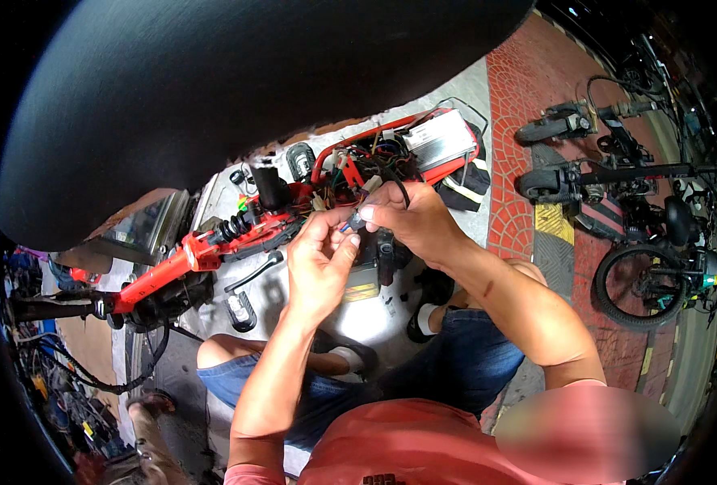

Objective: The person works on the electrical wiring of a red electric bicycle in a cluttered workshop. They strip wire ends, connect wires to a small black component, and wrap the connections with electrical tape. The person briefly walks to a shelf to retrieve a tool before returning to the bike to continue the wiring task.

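Note:
My left hand (326, 250) and my right hand (399, 214) meet over the wiring of a red scooter frame (156, 279), both with fingers pinched on a small wire connector (350, 222) with blue and dark wires. Behind them lie bundled wires with white plugs (370, 184) and a silver metal box (439, 137) in the red frame. Below my hands sit a dark battery-like block (362, 283) and a black cylindrical part (386, 263). A black spring shock (237, 226) is to the left of my left hand.
A large black surface (213, 81) fills the upper left. Loose pedals (241, 311) lie on the pale ground (374, 323). Parked scooters (552, 186) and a wheel (637, 283) stand on red paving (512, 81) at right. Another person's leg (148, 440) shows at lower left.

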`<move>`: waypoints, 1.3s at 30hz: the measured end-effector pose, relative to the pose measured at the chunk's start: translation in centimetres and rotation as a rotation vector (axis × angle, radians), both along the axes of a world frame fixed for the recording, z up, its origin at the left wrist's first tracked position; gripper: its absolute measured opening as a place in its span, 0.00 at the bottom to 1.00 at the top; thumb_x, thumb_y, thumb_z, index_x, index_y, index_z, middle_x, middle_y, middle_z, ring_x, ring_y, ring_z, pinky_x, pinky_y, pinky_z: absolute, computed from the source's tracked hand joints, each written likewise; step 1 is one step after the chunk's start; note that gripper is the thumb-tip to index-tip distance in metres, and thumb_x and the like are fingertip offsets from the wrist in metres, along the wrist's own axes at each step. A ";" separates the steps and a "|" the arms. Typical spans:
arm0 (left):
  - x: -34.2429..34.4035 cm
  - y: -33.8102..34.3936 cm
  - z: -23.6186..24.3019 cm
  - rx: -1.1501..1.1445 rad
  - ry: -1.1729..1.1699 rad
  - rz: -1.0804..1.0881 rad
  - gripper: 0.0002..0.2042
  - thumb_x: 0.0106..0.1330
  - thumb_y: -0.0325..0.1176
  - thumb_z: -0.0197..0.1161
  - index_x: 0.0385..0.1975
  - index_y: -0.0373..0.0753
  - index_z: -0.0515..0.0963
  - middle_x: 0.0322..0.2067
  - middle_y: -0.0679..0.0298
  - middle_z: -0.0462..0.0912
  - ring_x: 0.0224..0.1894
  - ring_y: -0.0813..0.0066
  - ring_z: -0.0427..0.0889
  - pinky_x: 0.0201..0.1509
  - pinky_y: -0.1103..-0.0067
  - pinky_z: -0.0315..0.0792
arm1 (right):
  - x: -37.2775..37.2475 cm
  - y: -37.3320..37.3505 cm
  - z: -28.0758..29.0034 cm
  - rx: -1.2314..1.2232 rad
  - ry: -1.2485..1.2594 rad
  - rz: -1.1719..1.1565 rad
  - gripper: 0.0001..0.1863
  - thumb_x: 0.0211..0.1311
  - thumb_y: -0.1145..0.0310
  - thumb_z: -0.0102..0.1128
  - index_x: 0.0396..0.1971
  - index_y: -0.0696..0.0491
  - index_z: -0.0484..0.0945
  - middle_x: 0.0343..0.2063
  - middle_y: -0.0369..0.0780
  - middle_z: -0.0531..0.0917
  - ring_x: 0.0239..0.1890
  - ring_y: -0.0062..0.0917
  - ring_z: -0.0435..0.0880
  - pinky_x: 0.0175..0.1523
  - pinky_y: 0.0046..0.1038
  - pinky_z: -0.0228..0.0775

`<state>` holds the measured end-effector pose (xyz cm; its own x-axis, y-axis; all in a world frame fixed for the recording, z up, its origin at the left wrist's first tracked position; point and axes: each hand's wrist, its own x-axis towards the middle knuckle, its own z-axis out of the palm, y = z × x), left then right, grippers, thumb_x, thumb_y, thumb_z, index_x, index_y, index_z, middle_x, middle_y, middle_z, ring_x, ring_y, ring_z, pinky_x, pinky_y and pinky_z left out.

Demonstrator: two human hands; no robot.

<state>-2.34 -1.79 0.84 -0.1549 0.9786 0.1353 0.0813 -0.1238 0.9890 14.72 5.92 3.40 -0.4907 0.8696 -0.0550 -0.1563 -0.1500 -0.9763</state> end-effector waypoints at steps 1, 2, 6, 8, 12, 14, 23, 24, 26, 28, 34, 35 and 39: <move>0.2 0.0 -0.4 0.012 0.002 0.035 0.12 0.64 0.18 0.66 0.47 0.31 0.80 0.36 0.67 0.79 0.36 0.86 0.77 0.38 0.85 0.74 | 0.0 -0.1 0.1 -0.018 0.004 0.001 0.06 0.62 0.73 0.66 0.34 0.60 0.80 0.29 0.36 0.83 0.34 0.19 0.80 0.44 0.23 0.72; 0.4 0.0 -0.7 0.025 0.025 0.063 0.12 0.64 0.18 0.66 0.47 0.31 0.80 0.35 0.67 0.79 0.34 0.85 0.77 0.38 0.85 0.74 | 0.0 -0.1 -0.2 -0.006 0.007 -0.011 0.06 0.62 0.73 0.66 0.34 0.60 0.81 0.29 0.36 0.83 0.33 0.17 0.80 0.42 0.22 0.72; 0.5 0.1 -0.9 0.125 0.167 0.121 0.12 0.64 0.20 0.66 0.47 0.32 0.80 0.35 0.65 0.79 0.33 0.83 0.76 0.37 0.84 0.74 | -0.2 -0.3 -0.5 0.051 -0.007 -0.062 0.06 0.62 0.72 0.65 0.34 0.59 0.81 0.28 0.35 0.84 0.31 0.15 0.79 0.39 0.20 0.72; 0.4 -0.1 -1.0 0.150 0.200 0.126 0.12 0.64 0.20 0.67 0.47 0.32 0.80 0.35 0.64 0.79 0.33 0.82 0.76 0.37 0.83 0.74 | -0.3 -0.4 -0.6 0.063 -0.025 -0.076 0.06 0.63 0.72 0.65 0.35 0.59 0.81 0.29 0.35 0.84 0.31 0.15 0.80 0.39 0.21 0.72; 0.5 -0.2 -0.6 0.146 0.179 0.126 0.12 0.64 0.20 0.67 0.47 0.32 0.80 0.35 0.64 0.79 0.32 0.82 0.76 0.37 0.83 0.73 | -0.2 -0.7 -0.1 -0.006 -0.067 -0.068 0.07 0.64 0.71 0.65 0.36 0.60 0.81 0.30 0.35 0.84 0.32 0.16 0.80 0.40 0.21 0.72; 0.5 -0.1 -0.6 0.155 0.173 0.126 0.12 0.64 0.21 0.67 0.47 0.32 0.80 0.35 0.64 0.79 0.32 0.82 0.75 0.38 0.83 0.73 | -0.2 -0.7 0.1 -0.035 -0.053 -0.061 0.07 0.64 0.71 0.65 0.37 0.60 0.81 0.30 0.35 0.84 0.33 0.15 0.80 0.41 0.21 0.72; 0.4 -0.2 -1.5 0.127 0.091 0.088 0.11 0.68 0.24 0.66 0.50 0.33 0.79 0.34 0.73 0.74 0.33 0.87 0.69 0.39 0.86 0.68 | -0.1 -0.3 -0.9 0.026 -0.005 -0.053 0.09 0.65 0.71 0.67 0.39 0.61 0.80 0.33 0.37 0.84 0.35 0.18 0.80 0.44 0.22 0.73; 0.4 -0.2 -1.5 0.127 0.095 0.090 0.11 0.68 0.24 0.66 0.49 0.33 0.79 0.33 0.73 0.73 0.33 0.87 0.69 0.39 0.86 0.68 | -0.2 -0.3 -0.9 0.036 -0.001 -0.049 0.09 0.65 0.72 0.67 0.39 0.61 0.80 0.33 0.37 0.84 0.35 0.18 0.80 0.44 0.22 0.73; 0.5 -0.2 -1.5 0.127 0.101 0.096 0.11 0.69 0.25 0.66 0.49 0.33 0.79 0.33 0.73 0.73 0.33 0.86 0.69 0.39 0.86 0.68 | -0.3 -0.3 -0.8 0.055 -0.009 -0.051 0.08 0.65 0.73 0.66 0.39 0.61 0.80 0.33 0.37 0.84 0.35 0.17 0.80 0.44 0.22 0.73; 0.5 -0.1 -1.4 0.122 0.107 0.094 0.11 0.69 0.25 0.66 0.49 0.33 0.79 0.33 0.73 0.72 0.33 0.86 0.69 0.39 0.86 0.68 | -0.4 -0.4 -0.8 0.071 -0.032 -0.063 0.08 0.65 0.73 0.65 0.39 0.60 0.80 0.32 0.37 0.84 0.35 0.17 0.80 0.43 0.22 0.73; 0.5 -0.2 -1.3 0.126 0.161 0.108 0.11 0.69 0.26 0.66 0.49 0.33 0.79 0.32 0.73 0.74 0.33 0.86 0.70 0.39 0.86 0.69 | -0.5 -0.8 -1.1 0.231 -0.209 -0.140 0.07 0.65 0.71 0.66 0.36 0.58 0.80 0.29 0.34 0.83 0.31 0.14 0.79 0.39 0.21 0.72; 0.5 -0.2 -1.4 0.125 0.166 0.111 0.11 0.69 0.26 0.66 0.49 0.33 0.79 0.31 0.73 0.74 0.33 0.86 0.71 0.39 0.86 0.69 | -0.6 -0.9 -1.0 0.257 -0.235 -0.142 0.07 0.65 0.71 0.66 0.35 0.58 0.79 0.28 0.34 0.83 0.31 0.14 0.79 0.38 0.21 0.71; 0.6 -0.3 -1.8 0.054 -0.022 0.083 0.12 0.70 0.26 0.66 0.50 0.33 0.78 0.30 0.72 0.77 0.32 0.85 0.75 0.39 0.85 0.74 | -0.9 -1.0 -1.0 0.319 -0.271 -0.152 0.06 0.65 0.71 0.65 0.33 0.58 0.79 0.25 0.32 0.82 0.29 0.12 0.77 0.36 0.20 0.69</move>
